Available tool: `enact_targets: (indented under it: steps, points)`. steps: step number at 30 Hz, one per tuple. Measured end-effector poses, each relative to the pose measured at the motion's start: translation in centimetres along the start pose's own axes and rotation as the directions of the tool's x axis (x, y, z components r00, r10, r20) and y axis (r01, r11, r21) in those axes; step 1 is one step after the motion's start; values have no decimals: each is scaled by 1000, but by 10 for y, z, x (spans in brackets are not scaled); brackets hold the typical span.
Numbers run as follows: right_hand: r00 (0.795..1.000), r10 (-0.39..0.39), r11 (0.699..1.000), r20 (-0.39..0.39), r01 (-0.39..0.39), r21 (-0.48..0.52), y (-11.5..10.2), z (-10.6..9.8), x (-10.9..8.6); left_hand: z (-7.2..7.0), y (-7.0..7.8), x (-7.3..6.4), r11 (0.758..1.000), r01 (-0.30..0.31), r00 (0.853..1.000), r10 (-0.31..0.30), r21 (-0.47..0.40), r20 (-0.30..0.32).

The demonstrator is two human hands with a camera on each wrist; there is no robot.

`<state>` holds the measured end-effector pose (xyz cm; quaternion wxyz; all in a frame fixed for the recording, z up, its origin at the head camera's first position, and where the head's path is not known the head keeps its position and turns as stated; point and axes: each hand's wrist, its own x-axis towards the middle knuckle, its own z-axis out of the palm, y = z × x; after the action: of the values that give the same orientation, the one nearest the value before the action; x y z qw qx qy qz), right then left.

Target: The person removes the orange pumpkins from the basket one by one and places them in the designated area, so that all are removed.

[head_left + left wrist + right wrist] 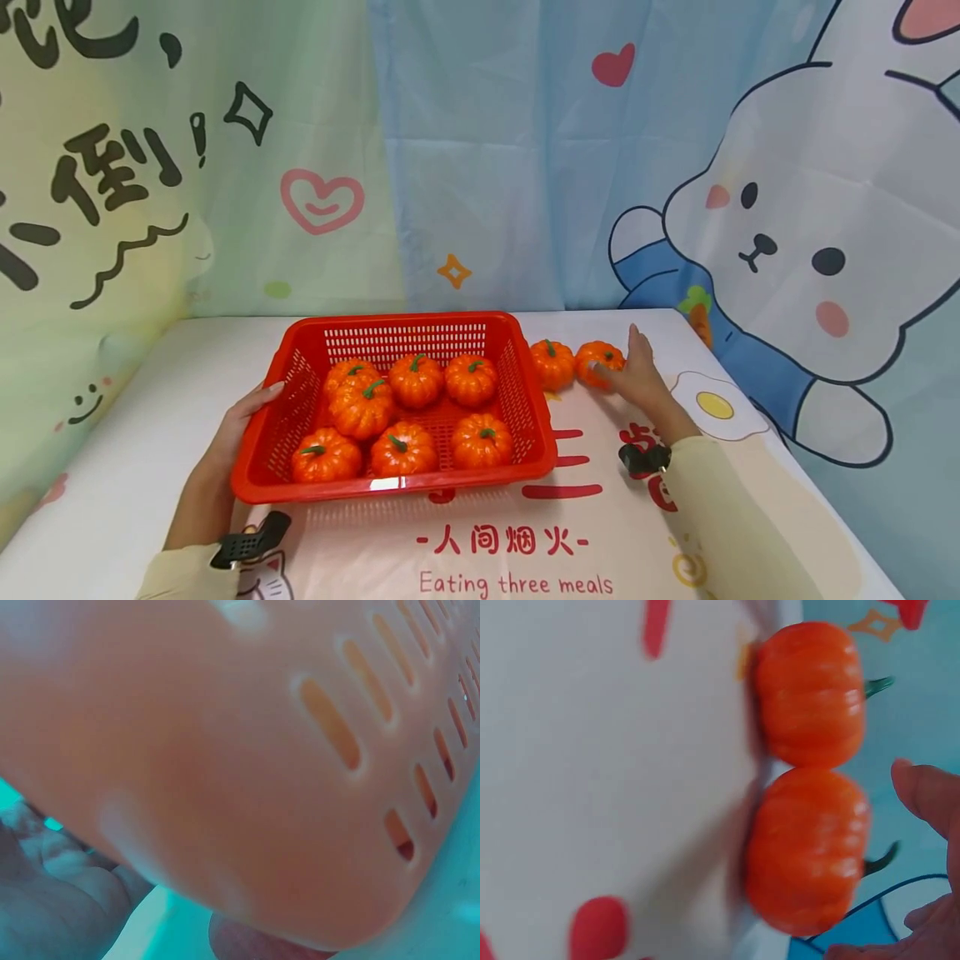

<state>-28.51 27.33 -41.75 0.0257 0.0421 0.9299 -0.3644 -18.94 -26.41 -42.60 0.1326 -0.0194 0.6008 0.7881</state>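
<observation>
Red lettering marks the near tabletop [127, 450], which stretches white leftward past the red basket [487, 477]. The left hand [238, 421] grips its rim; seven pumpkins [403, 450] sit inside. Rightward, the right hand [637, 377], parted and holding nothing, nears two touching pumpkins [552, 367] before the back edge and printed curtain [472, 192].

White table [165, 417], its surface printed in a pale peach area with red lettering [517, 540], including "Eating three meals" near the front, and a fried egg [715, 406] toward the right edge. A red basket [277, 493] is left of the middle; whether its whole base touches down cannot be told. Right of it, near the back edge, sit two orange pumpkins [553, 367], side by side and touching.
</observation>
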Motion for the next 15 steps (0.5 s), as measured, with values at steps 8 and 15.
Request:
enact_targets:
  steps: [8, 15]
  points:
    - [995, -60, 997, -82, 65, 51, -24, -4, 0, 1, 0, -2, 1000, -3, 1000, 3, 15, -11]
    - [983, -138, 981, -121, 152, 119, -46, -8, -6, 0, 1, -1, 1000, 3, 1000, -2, 13, -15]
